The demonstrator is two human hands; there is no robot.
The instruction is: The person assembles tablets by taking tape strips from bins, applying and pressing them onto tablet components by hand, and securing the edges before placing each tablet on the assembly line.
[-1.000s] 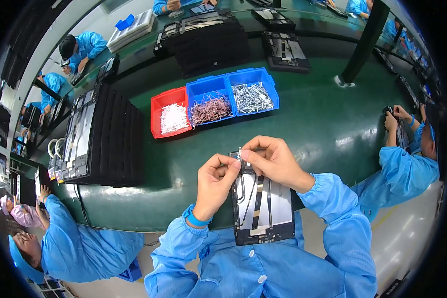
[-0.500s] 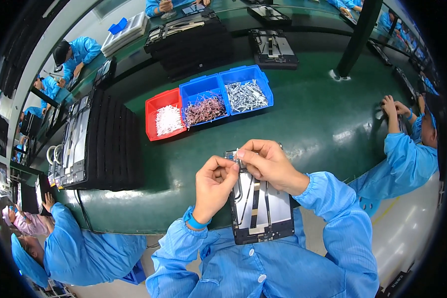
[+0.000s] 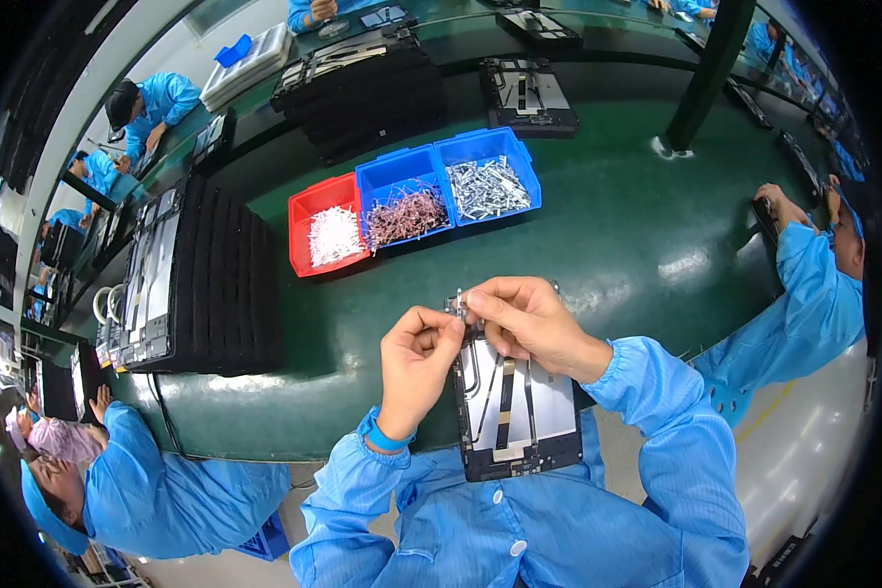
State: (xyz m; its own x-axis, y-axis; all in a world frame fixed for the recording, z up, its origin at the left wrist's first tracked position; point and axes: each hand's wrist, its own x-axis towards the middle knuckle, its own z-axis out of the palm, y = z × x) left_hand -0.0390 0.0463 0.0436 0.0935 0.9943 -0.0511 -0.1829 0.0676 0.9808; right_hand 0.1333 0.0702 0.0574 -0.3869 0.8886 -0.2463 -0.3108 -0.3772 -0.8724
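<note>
Black-framed, white-backed rectangular tablet assembly (image 3: 549, 412) at the near edge of the glossy green table (image 3: 617, 255); at its far-left corner, left hand (image 3: 416, 365) and right hand (image 3: 536, 321) pinch a slender silvery part (image 3: 460, 299), apparently being positioned. Next move calls for fine control.

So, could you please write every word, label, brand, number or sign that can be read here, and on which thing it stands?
None can be read.
Rectangular black-framed device with silvery-white panel: any print is too small.
Tall black stack behind the bins: one tiny pale mark, unreadable.
Black object at the lower right edge: pale marks, too blurred.
</note>
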